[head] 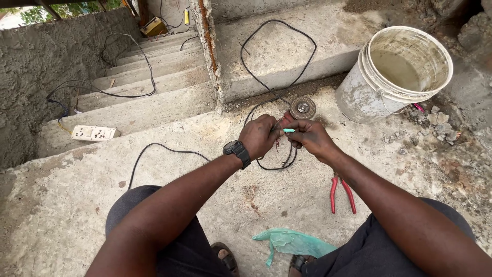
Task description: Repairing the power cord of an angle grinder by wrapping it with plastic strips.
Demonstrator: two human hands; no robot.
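Observation:
My left hand point(259, 135), with a black watch on its wrist, and my right hand point(311, 138) meet over a black cable point(277, 167) on the concrete landing. Both pinch a small light-green piece point(289, 130) wrapped at the cable, held between the fingertips. Thin red wire ends show just below the left fingers. Beyond the hands lies an angle grinder with its round disc point(302, 107) facing up; the cable loops away from it across the upper step.
Red-handled pliers point(341, 192) lie by my right forearm. A dirty white bucket point(361, 92) with murky water stands at right. A white socket strip point(94, 133) sits on the stairs at left. A green plastic bag point(292, 242) lies between my knees. Rubble lies at right.

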